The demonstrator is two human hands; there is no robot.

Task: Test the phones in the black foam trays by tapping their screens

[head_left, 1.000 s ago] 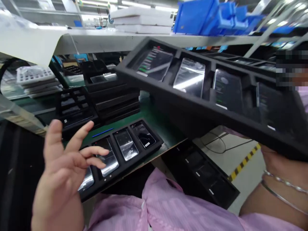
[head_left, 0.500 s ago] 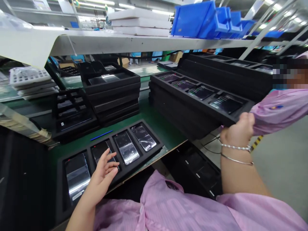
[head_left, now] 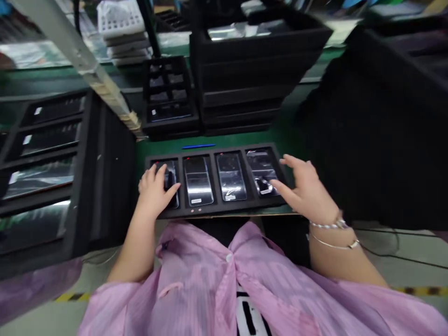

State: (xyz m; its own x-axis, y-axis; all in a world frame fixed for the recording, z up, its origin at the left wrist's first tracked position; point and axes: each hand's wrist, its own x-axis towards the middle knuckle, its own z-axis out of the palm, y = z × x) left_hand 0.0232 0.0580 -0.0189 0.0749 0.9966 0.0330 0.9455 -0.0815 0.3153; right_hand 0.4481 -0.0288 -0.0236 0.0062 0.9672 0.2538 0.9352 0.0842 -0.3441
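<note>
In front of me a black foam tray (head_left: 216,205) lies on the green bench, its compartments in a row, each with a glossy phone screen (head_left: 199,182) in it. Over its left end is my left hand (head_left: 153,192), fingers spread across the leftmost phone screen (head_left: 171,170), which it partly hides. My right hand (head_left: 308,193) hovers at the tray's right end, fingers and thumb apart and nothing in them. Its thumb is nearest the rightmost phone screen (head_left: 261,165); whether it touches is unclear.
A blue pen (head_left: 198,146) lies behind the tray. Black tray stacks rise at the back (head_left: 241,79), the left (head_left: 93,177) and the right (head_left: 378,140). A smaller black tray (head_left: 168,123), a metal post (head_left: 105,95) and white trays (head_left: 121,21) stand back left.
The view has swung left and down. My right hand has let go of the tray of phone screens at the right and come to the front tray. My left hand has shifted to its leftmost compartment.
</note>
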